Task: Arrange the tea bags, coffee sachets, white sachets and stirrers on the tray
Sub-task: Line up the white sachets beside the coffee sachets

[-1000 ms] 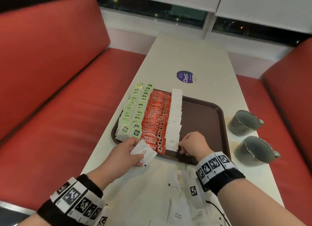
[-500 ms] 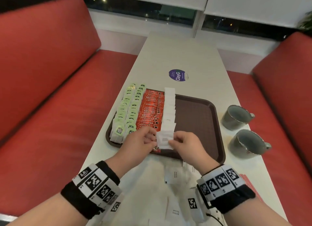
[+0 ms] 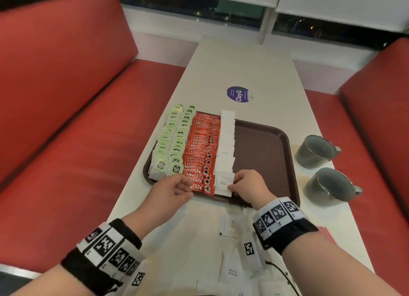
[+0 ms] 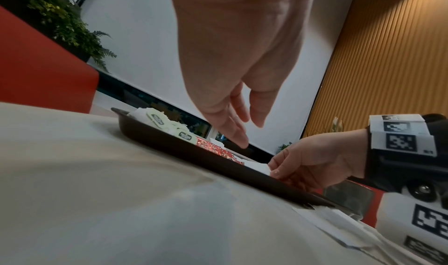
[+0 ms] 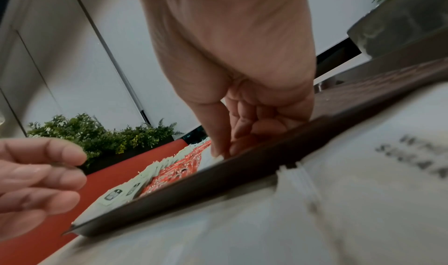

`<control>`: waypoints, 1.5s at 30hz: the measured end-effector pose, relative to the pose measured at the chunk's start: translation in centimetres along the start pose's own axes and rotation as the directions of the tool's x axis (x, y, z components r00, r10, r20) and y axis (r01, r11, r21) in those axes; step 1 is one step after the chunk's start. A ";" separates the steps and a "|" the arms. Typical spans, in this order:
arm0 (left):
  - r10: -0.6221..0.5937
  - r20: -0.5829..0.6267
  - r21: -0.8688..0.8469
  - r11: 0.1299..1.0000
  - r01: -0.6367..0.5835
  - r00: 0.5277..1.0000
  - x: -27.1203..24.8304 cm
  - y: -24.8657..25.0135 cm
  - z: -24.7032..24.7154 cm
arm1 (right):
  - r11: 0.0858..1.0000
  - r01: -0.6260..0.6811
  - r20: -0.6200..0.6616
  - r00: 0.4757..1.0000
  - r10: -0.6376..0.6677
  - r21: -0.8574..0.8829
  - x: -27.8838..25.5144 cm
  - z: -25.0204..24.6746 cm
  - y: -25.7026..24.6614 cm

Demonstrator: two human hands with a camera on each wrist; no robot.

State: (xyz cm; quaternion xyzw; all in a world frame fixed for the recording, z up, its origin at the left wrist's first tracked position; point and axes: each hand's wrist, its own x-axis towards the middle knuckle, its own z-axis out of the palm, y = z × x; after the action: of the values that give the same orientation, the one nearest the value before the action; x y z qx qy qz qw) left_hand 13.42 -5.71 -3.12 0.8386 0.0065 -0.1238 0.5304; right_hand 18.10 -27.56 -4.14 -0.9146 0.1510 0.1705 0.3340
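White sachet (image 3: 224,183) lies at tray's (image 3: 265,154) near edge, right hand (image 3: 249,184) pinching its right side. Left hand (image 3: 169,192) just left, fingers loose, holding nothing. Head view alone shows more sachets (image 3: 229,225) on worktop (image 3: 243,63) below right hand; left wrist view shows thumb on sachet (image 4: 258,166).

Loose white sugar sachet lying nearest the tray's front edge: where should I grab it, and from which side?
Pinch the sachet by its left long edge, coming from above. It lies flat on the table, so probably a fingertip must lift an edge first. The right hand and wrist crowd its right side; the left hand holds nothing.
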 end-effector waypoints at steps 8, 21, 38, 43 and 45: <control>0.006 -0.012 0.010 1.000 -0.006 1.000 -0.1 -0.2 -0.4 | 0.983 0.075 -0.054 0.995 -0.085 -0.165 -1.6 -1.2 -1.1; 0.060 0.459 0.475 0.826 -0.302 0.887 -1.5 3.1 7.4 | 0.989 0.082 0.014 0.997 -0.081 -0.126 -15.5 -5.1 8.5; 0.069 0.248 0.564 0.801 -0.202 0.966 -2.2 1.4 7.0 | 0.733 0.428 0.255 0.904 -0.343 -0.529 -18.4 1.9 7.6; -0.178 0.246 0.044 0.984 0.173 0.953 -4.2 0.7 4.2 | 0.637 0.532 0.340 0.847 -0.409 -0.558 -18.1 3.5 5.8; -0.275 0.372 -0.311 0.863 0.398 0.887 -5.2 0.6 3.4 | 0.597 0.559 0.360 0.829 -0.429 -0.576 -17.9 4.2 5.2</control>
State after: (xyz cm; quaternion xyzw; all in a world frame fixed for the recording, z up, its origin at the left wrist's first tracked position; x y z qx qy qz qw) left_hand 7.74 -8.39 -2.86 0.6750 0.0937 -0.3441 0.6459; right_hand -0.83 -25.64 -2.67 -0.9570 -0.2107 0.1963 0.0355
